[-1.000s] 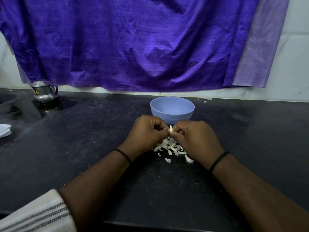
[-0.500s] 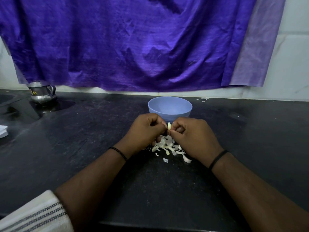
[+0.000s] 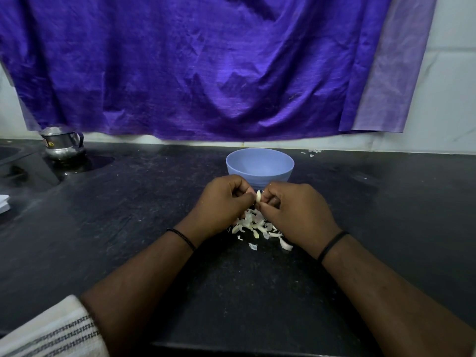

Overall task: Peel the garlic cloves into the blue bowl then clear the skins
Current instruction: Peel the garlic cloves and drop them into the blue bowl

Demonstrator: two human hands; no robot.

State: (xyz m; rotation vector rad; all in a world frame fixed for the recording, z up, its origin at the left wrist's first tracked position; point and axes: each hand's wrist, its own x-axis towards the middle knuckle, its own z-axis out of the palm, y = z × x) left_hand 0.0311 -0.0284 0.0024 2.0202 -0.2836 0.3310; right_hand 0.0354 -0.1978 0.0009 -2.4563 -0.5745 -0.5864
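Both hands, left hand (image 3: 224, 202) and right hand (image 3: 296, 208), are pinching 1 small pale garlic clove (image 3: 258, 196), partly hiding the white papery skins (image 3: 257, 226) and round blue plastic bowl (image 3: 260, 164).

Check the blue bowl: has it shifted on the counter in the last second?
No. The blue bowl sits the same way relative to the steel pot and the purple cloth's hem; only the camera view drifted slightly.

A creased purple cloth (image 3: 206, 73) hangs over a pale tiled wall (image 3: 453, 73) behind the dark stone counter (image 3: 128, 215)
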